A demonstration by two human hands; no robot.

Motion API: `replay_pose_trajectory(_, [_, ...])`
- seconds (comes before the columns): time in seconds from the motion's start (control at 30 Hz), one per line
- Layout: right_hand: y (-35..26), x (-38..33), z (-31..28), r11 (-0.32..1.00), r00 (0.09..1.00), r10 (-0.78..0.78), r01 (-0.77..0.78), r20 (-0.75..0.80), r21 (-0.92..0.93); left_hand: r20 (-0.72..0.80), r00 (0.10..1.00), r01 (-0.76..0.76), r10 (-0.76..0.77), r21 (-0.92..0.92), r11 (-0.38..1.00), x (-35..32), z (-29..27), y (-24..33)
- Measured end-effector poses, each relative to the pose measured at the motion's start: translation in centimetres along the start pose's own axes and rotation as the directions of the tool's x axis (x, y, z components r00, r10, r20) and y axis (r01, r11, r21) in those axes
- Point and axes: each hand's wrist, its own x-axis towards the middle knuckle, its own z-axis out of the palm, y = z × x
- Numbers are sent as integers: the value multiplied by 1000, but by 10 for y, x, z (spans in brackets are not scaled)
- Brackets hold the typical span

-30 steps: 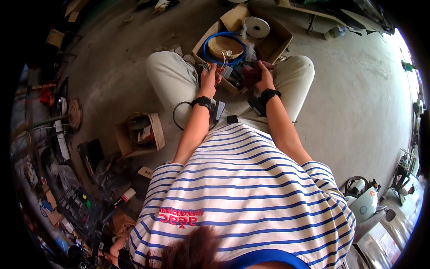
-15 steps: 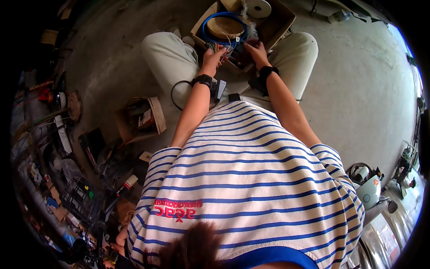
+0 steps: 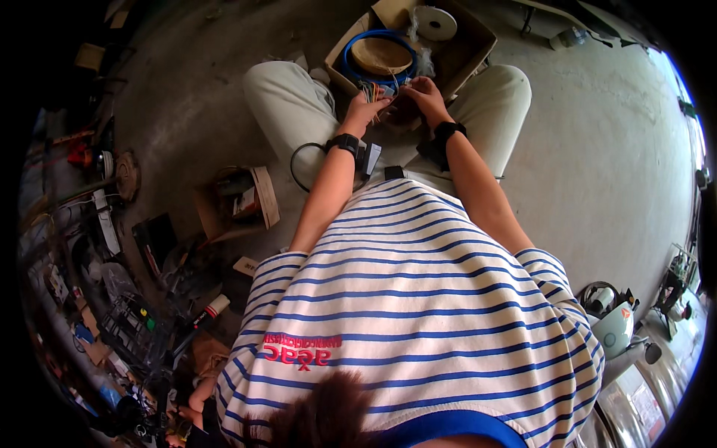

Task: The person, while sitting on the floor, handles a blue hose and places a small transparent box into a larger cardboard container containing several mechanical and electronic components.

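My left hand (image 3: 361, 116) is closed on a bundle of thin coloured wires (image 3: 371, 92) with a small pale connector at its end. Close beside it, my right hand (image 3: 427, 102) has thumb and finger pinched together near the wire ends; what it grips is too small to make out. Both hands are between my knees, at the near edge of a cardboard box (image 3: 478, 56). Inside the box lie a coil of blue tubing (image 3: 349, 51), a round tan bowl-like piece (image 3: 381, 57) and a white spool (image 3: 435, 24).
A smaller open carton (image 3: 267, 196) with assorted items stands on the floor to my left. Cluttered tools and parts (image 3: 142, 313) fill the lower left, where another person's bare limb (image 3: 200, 394) shows. A scooter-like vehicle (image 3: 618, 328) is at the lower right.
My right hand has left a dark item and come to a pinch closer to the wires. My left hand, still holding the bundle, has shifted slightly right and lower in view.
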Motion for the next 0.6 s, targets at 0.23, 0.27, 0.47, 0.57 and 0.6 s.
replay_pose_trajectory(0.23, [-16, -5, 5, 980, 990, 141, -140, 6, 144, -110, 988, 130, -107, 228, 965, -9, -3, 4])
replay_pose_trajectory(0.27, [-17, -5, 7, 974, 986, 167, -167, 17, 155, -145, 976, 202, -164, 298, 933, -7, -7, 2])
replay_pose_trajectory(0.47, [-19, -6, 12, 971, 975, 198, -209, 106, 113, -270, 963, 116, 26, 498, 860, 3, -14, -18])
replay_pose_trajectory(0.57, [-22, -11, 14, 967, 960, 245, -252, 137, 41, -77, 995, -32, 62, 339, 940, 6, -9, -15])
replay_pose_trajectory(0.6, [-24, -12, 15, 960, 950, 277, -278, 141, -18, 53, 995, -87, 79, 168, 982, 5, -3, -9])
